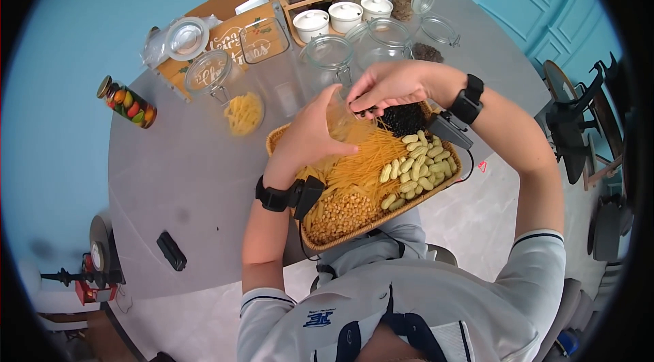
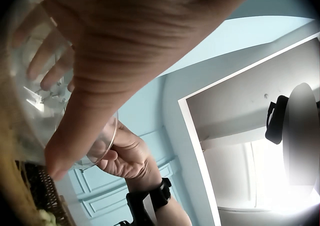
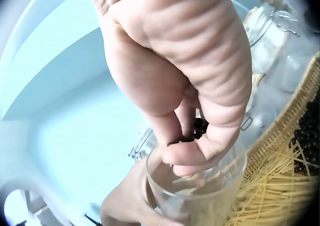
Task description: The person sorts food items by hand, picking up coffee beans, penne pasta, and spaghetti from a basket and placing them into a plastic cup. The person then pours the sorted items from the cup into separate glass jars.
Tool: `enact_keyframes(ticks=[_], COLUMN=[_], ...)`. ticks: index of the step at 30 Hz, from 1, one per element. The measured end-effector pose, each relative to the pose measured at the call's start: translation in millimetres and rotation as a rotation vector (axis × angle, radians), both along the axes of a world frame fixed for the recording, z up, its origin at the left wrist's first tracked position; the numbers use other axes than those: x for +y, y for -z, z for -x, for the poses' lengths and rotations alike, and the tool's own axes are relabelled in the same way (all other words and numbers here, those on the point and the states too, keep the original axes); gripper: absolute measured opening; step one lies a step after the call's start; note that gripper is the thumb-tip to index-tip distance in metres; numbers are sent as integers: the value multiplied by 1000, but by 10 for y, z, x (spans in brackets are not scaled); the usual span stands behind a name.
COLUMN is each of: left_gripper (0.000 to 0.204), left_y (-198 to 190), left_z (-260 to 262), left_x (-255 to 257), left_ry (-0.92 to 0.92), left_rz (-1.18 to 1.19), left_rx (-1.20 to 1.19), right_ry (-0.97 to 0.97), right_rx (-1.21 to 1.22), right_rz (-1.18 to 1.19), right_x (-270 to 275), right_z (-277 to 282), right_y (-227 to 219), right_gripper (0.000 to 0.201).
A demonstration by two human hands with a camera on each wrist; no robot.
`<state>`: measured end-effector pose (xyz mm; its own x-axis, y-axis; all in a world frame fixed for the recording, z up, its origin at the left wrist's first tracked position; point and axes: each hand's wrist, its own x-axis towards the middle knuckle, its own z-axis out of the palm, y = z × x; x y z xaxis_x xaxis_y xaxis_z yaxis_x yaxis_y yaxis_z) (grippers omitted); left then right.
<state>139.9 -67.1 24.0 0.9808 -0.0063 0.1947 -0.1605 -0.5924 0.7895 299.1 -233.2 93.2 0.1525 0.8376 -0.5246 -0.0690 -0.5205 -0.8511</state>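
Note:
My left hand point(image 1: 306, 134) grips a clear glass container point(image 3: 200, 203), its fingers spread around the side, above the wicker basket point(image 1: 361, 227). My right hand point(image 1: 395, 84) pinches a few black beans point(image 3: 200, 126) between curled fingertips, right at the container's open mouth in the right wrist view. Below, the basket holds more black beans point(image 1: 402, 119), dry spaghetti point(image 1: 371, 158), peanuts in shells point(image 1: 422, 168) and corn kernels point(image 1: 340, 215). The left wrist view shows the right hand point(image 2: 127, 158) behind the glass rim; the left palm hides much of the container.
Behind the basket stand open glass jars point(image 1: 329, 55), one jar with pasta point(image 1: 243, 113), and a wooden rack with white lidded pots point(image 1: 345, 16) and bottles. A jar of colourful contents point(image 1: 129, 103) lies tilted at left. A black case point(image 1: 171, 251) rests on the grey table point(image 1: 191, 192).

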Motion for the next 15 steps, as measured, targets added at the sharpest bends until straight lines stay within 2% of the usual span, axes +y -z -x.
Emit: enact_keyframes(ticks=[3, 6, 9, 15], left_gripper=[110, 107, 103, 100], left_y=[-24, 19, -151, -146], left_z=[18, 26, 56, -14], left_x=[34, 75, 59, 68], left_ry=[23, 70, 131, 192], left_rz=[44, 95, 142, 203], left_rx=[-11, -27, 23, 21], right_ry=[-128, -169, -173, -182], right_rx=[-282, -379, -216, -281], right_rz=[14, -38, -189, -129], right_x=[161, 186, 171, 100], right_z=[175, 313, 323, 334], right_y=[68, 123, 202, 17], right_gripper=[20, 21, 24, 27])
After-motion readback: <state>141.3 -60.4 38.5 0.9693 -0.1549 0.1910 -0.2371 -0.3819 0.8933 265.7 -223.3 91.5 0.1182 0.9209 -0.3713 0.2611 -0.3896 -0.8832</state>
